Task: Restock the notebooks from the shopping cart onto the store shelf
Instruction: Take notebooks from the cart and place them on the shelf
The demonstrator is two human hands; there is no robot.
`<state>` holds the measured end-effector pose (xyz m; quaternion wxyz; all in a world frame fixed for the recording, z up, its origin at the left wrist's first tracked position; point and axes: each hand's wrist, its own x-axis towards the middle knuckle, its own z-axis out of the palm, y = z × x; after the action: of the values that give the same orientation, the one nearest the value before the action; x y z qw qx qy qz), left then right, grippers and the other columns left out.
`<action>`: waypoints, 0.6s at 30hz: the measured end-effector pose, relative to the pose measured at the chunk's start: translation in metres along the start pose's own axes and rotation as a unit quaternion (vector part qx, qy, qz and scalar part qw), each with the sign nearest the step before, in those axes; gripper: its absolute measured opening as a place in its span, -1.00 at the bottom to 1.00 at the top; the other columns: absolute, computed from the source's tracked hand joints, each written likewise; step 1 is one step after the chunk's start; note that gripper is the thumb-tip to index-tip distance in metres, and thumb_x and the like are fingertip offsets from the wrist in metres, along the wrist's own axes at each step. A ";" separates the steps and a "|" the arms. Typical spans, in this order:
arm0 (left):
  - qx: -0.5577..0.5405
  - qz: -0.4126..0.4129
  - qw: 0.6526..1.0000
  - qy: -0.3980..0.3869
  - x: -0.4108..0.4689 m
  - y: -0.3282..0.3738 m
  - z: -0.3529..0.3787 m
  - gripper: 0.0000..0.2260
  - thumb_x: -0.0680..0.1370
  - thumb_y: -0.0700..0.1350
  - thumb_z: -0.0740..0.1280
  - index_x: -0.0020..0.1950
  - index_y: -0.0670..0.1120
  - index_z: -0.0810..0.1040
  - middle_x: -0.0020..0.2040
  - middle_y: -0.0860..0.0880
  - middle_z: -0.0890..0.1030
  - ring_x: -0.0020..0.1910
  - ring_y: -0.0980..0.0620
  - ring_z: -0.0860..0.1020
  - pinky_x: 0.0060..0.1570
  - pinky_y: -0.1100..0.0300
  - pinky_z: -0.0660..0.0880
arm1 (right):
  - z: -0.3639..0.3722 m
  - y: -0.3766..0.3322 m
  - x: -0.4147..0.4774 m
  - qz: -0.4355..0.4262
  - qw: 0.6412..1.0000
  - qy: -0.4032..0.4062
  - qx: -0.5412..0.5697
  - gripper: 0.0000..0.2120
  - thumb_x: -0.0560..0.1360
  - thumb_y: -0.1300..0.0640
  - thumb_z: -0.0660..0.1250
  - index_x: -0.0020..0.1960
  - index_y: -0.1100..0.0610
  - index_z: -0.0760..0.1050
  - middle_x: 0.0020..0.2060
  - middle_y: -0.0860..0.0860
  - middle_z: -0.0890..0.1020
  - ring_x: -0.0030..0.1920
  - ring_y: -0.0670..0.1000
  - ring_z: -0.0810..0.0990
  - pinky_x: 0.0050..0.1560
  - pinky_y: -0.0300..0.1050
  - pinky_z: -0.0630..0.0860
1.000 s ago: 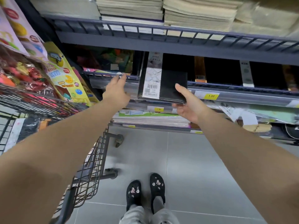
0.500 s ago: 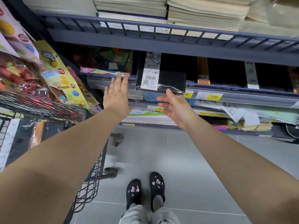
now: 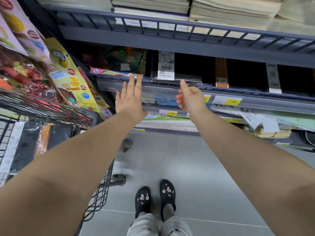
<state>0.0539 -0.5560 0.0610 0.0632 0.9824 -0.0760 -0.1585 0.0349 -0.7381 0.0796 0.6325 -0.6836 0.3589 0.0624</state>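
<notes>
head view, forward and down: i see both bare arms stretched out toward the middle shelf (image 3: 264,103). the left hand (image 3: 130,97) is flat, fingers straight, holding nothing. its fingertips (image 3: 132,78) come up to the shelf's front rail, right at the edge of a stack of colourful books (image 3: 119,65), and i cannot tell whether they touch.

the right hand (image 3: 191,98) is relaxed and empty, fingers loosely bent. its thumb points up at the near edge of the black notebook (image 3: 187,78), and the two look just apart. that black notebook lies flat on the shelf in clear wrap, just right of the colourful books, with a white barcode band (image 3: 166,68) across its left part.

further right on the same shelf more dark covers (image 3: 247,74) sit in shadow, one with an orange band (image 3: 221,72). a yellow price tag (image 3: 232,101) reading 1.00 sits on the rail, to the right of the right hand. above, the top shelf (image 3: 170,24) carries stacks of pale paper pads (image 3: 230,12).

at my left the wire cart (image 3: 100,198) stands beside the shelf. dark wrapped notebooks (image 3: 58,135) lie in its basket, under an upper tier full of bright packets (image 3: 34,79). below, black slippers (image 3: 155,196) stand on grey floor tiles (image 3: 204,167).
</notes>
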 end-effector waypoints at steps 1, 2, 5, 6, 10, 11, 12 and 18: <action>-0.002 0.001 1.000 -0.010 0.000 0.000 -0.004 0.04 0.44 -0.02 0.46 0.53 0.02 -0.34 0.55 0.01 -0.35 0.56 -0.09 -0.16 0.49 -0.07 -0.07 | -0.001 0.003 -0.005 -0.006 1.000 -0.006 -0.029 -0.68 0.55 -0.09 0.26 -0.08 0.18 0.50 -0.33 0.00 0.57 -0.37 -0.07 0.52 -0.40 -0.27 0.47; -0.008 0.002 1.000 -0.024 -0.001 0.000 -0.010 0.02 0.44 -0.02 0.46 0.54 0.03 -0.32 0.55 0.02 -0.34 0.56 -0.09 -0.16 0.49 -0.08 -0.06 | -0.003 0.005 -0.013 -0.010 0.998 -0.019 -0.051 -0.69 0.56 -0.08 0.26 -0.04 0.19 0.49 -0.31 0.00 0.58 -0.35 -0.08 0.52 -0.36 -0.26 0.49; -0.021 0.007 0.997 -0.072 -0.009 -0.003 -0.031 -0.06 0.46 0.02 0.43 0.57 0.02 -0.21 0.57 0.03 -0.25 0.55 -0.08 -0.19 0.48 -0.12 -0.06 | -0.002 0.008 -0.037 -0.010 0.992 -0.070 -0.101 -0.78 0.55 -0.03 0.28 -0.12 0.12 0.43 -0.16 0.06 0.58 -0.28 -0.06 0.53 -0.20 -0.18 0.51; -0.018 0.012 0.996 -0.083 -0.017 -0.005 -0.037 -0.10 0.47 0.03 0.41 0.57 0.01 -0.17 0.58 0.03 -0.22 0.55 -0.08 -0.19 0.48 -0.12 -0.06 | -0.001 0.008 -0.044 -0.015 0.986 -0.088 -0.138 -0.80 0.54 -0.04 0.31 -0.13 0.09 0.44 -0.09 0.07 0.59 -0.22 -0.04 0.56 -0.09 -0.13 0.52; 0.013 0.047 0.997 -0.061 -0.068 -0.022 -0.049 -0.24 0.48 0.09 0.36 0.56 0.02 0.02 0.59 0.00 -0.10 0.56 -0.07 -0.12 0.48 -0.12 -0.02 | 0.002 0.004 -0.079 -0.060 0.937 -0.154 -0.309 -0.54 0.46 -0.08 0.40 0.29 0.06 0.43 0.26 0.02 0.50 0.26 0.03 0.48 0.25 -0.11 0.39; 0.008 0.046 0.997 -0.056 -0.082 -0.028 -0.052 -0.26 0.47 0.09 0.36 0.55 0.03 0.05 0.59 -0.01 -0.05 0.56 -0.07 -0.10 0.48 -0.13 -0.02 | 0.003 0.001 -0.089 -0.077 0.920 -0.169 -0.345 -0.44 0.45 -0.09 0.41 0.38 0.05 0.37 0.34 0.01 0.44 0.34 0.04 0.42 0.31 -0.11 0.35; -0.005 0.039 0.998 -0.051 -0.095 -0.036 -0.056 -0.28 0.47 0.09 0.36 0.54 0.03 0.09 0.59 -0.02 0.00 0.56 -0.08 -0.07 0.47 -0.13 -0.01 | 0.006 -0.001 -0.099 -0.101 0.901 -0.181 -0.381 -0.37 0.43 -0.10 0.42 0.42 0.04 0.32 0.39 0.01 0.39 0.39 0.05 0.37 0.36 -0.07 0.32; 0.004 0.017 0.999 0.043 -0.170 -0.085 -0.078 -0.40 0.46 0.09 0.36 0.45 0.00 0.28 0.53 -0.05 0.18 0.52 -0.09 0.08 0.46 -0.17 0.05 | 0.028 -0.014 -0.166 -0.274 0.779 -0.165 -0.540 -0.38 0.47 -0.07 0.35 0.47 -0.01 0.23 0.43 0.01 0.33 0.42 0.11 0.26 0.35 0.02 0.31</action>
<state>-0.0694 -0.4363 0.1733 0.0652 0.9871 -0.0902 -0.1147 -0.0691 -0.6452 0.1755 0.1995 -0.9618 -0.0455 0.1819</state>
